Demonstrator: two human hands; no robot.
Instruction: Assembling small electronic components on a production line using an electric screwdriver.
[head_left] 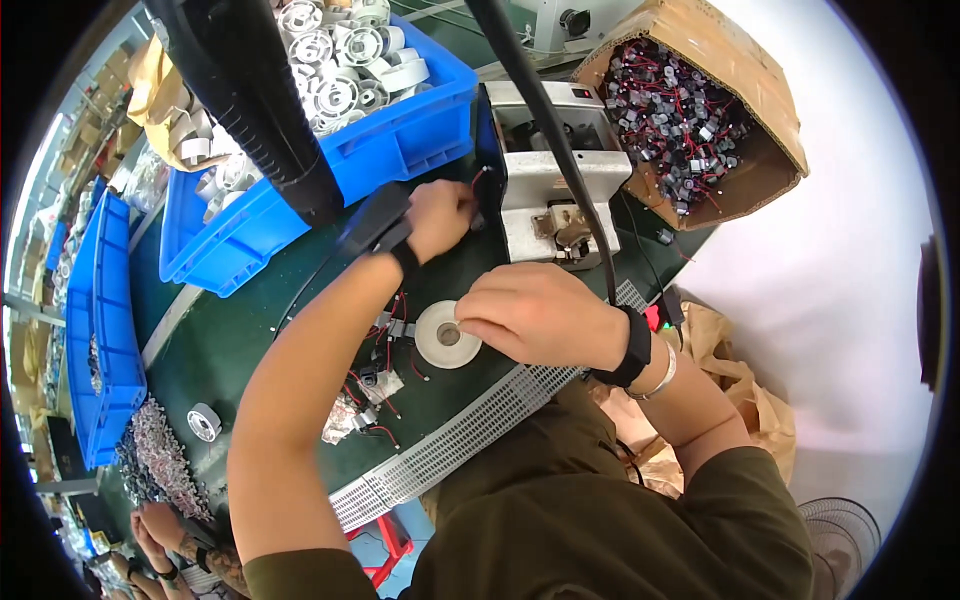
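My left hand reaches forward to the left side of a white and grey bench machine. Its fingers are closed beside a small dark part with a bit of red wire; the grip itself is partly hidden. Nearer to me, my right hand is closed in a pinch, fingertips at the right edge of a white round disc with a grey centre. Whatever lies between those fingertips cannot be made out. Left of the disc, several small motors with red and black wires lie on the green table.
A blue bin full of white round plastic parts stands at the back. A cardboard box of small wired motors tilts at the right. A black tube and a dark cable cross the view. Other people's hands show lower left.
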